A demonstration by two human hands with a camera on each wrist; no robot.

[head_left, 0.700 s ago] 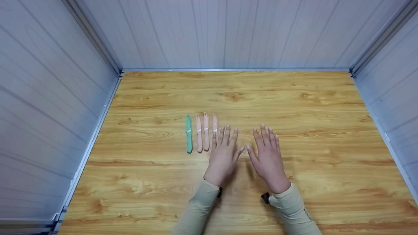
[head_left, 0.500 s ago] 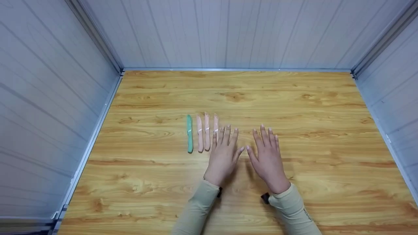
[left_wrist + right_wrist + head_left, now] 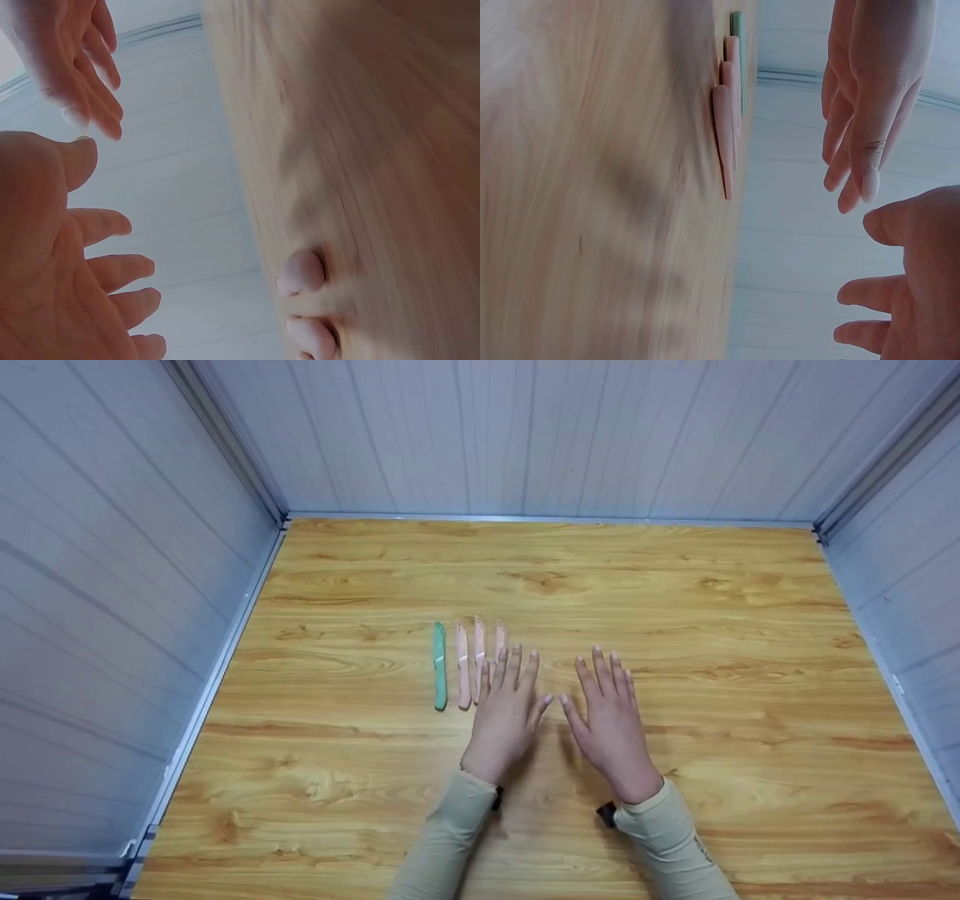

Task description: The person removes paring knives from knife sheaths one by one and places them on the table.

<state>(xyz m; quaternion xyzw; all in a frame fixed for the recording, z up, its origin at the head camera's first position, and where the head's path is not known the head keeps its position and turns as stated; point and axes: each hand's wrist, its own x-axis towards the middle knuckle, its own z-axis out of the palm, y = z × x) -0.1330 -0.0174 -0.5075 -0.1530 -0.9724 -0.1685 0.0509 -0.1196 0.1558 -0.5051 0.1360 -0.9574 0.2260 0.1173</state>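
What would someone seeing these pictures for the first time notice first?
Two open hands hover palm-down over the middle of the wooden table, the left hand beside the right hand, holding nothing. Just left of them lies a neat row of small knives: one green knife and three pink knives, side by side, the rightmost partly behind the left fingers.

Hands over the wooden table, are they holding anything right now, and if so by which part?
Nothing is held. The left hand and right hand hover flat with straight fingers above the table; the pink knives and green knife lie beside the left hand.
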